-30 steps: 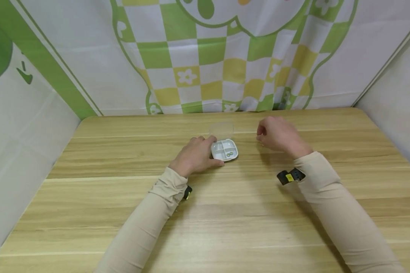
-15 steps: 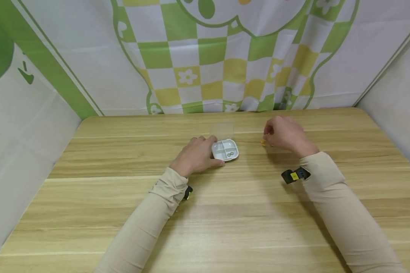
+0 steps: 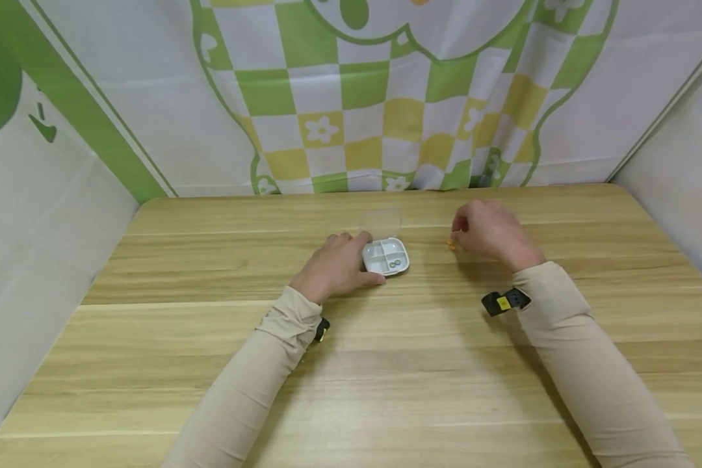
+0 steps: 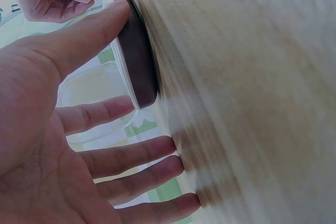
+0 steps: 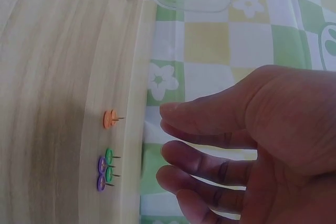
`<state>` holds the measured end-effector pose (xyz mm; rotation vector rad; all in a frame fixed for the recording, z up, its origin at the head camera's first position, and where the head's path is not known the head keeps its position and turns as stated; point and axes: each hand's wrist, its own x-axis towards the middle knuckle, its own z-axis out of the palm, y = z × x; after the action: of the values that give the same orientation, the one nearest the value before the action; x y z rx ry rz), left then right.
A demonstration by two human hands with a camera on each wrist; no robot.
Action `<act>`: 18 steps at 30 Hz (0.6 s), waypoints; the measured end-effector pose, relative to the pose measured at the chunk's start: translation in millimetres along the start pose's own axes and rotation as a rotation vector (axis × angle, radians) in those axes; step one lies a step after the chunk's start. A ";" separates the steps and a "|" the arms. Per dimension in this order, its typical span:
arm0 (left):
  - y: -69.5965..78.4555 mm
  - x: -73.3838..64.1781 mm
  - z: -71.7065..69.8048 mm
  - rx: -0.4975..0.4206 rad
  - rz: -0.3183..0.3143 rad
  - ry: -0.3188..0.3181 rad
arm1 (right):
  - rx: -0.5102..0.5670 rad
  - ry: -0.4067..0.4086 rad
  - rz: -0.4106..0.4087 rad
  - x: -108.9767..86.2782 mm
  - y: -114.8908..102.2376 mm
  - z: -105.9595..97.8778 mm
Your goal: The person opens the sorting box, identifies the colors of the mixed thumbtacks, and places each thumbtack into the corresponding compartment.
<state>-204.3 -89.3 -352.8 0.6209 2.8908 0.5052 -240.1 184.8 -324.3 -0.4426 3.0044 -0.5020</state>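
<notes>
While my left fingers point(image 4: 97, 115) pinch the case point(image 3: 393, 247), my right fingers point(image 5: 199, 163), loosely curled, hover near orange tacks point(image 5: 107, 119) on the counter point(image 3: 351, 390), probably light, stiff and slick, best gripped by their rims.

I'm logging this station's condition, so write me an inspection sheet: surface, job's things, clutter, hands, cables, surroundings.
Surface: wood-grain table.
Job's things: four-compartment case, its clear lid open; two small round pieces in the near right compartment. Two orange thumbtacks, two green thumbtacks and two purple thumbtacks on the table, points up.
Clutter: nothing seen.
Left hand: thumb and index finger on the case.
Right hand: near the orange thumbtacks, fingers bent, nothing seen in them.
Cables: nothing seen.
Surroundings: printed cloth with green and yellow checks behind the table.
</notes>
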 end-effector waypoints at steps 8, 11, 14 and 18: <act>-0.8 0.4 0.5 -0.009 -0.002 0.003 | -0.014 -0.022 -0.001 1.2 -1.7 2.0; -0.6 0.6 0.3 -0.004 -0.001 0.006 | -0.022 -0.034 -0.001 1.6 -1.4 4.1; -0.2 1.0 0.6 0.003 -0.003 0.001 | -0.037 -0.031 -0.005 1.7 -0.8 6.4; 0.5 1.1 0.8 0.006 -0.009 -0.008 | -0.049 -0.030 -0.014 1.7 0.0 9.0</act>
<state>-204.9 -88.2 -353.4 0.6093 2.8879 0.4917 -240.7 181.5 -332.8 -0.4705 2.9924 -0.4199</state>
